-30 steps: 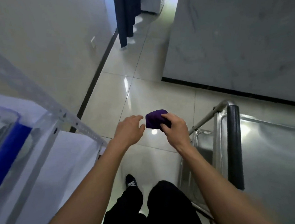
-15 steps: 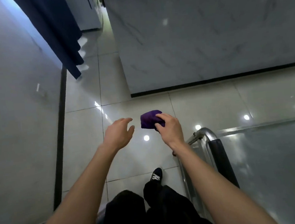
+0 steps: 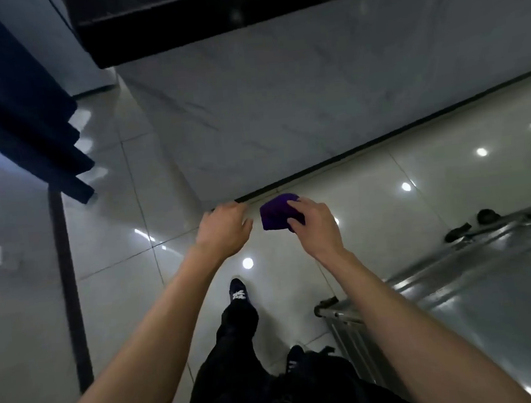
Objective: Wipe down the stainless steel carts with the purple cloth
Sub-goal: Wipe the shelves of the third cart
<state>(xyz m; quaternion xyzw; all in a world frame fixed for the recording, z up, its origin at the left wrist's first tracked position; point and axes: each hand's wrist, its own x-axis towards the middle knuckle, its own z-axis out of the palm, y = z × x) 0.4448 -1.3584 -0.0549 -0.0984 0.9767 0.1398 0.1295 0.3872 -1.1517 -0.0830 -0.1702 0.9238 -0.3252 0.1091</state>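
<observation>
My right hand point(image 3: 315, 226) grips a bunched purple cloth point(image 3: 274, 215) in mid-air, in front of my chest. My left hand point(image 3: 223, 228) hovers just left of the cloth with loosely curled fingers and holds nothing; a small gap separates it from the cloth. The stainless steel cart point(image 3: 474, 283) stands at the lower right, its shiny top and rail partly under my right forearm. Neither hand touches the cart.
I stand on a glossy tiled floor point(image 3: 120, 276). A marble-faced counter point(image 3: 282, 104) with a dark base strip runs across the far side. A dark blue curtain point(image 3: 23, 125) hangs at the upper left, and a wall point(image 3: 16, 284) lies on the left.
My view has swung to the right, and the shelf unit on the left has left the frame. The cart has shifted to the lower right. Both hands keep their hold and spacing.
</observation>
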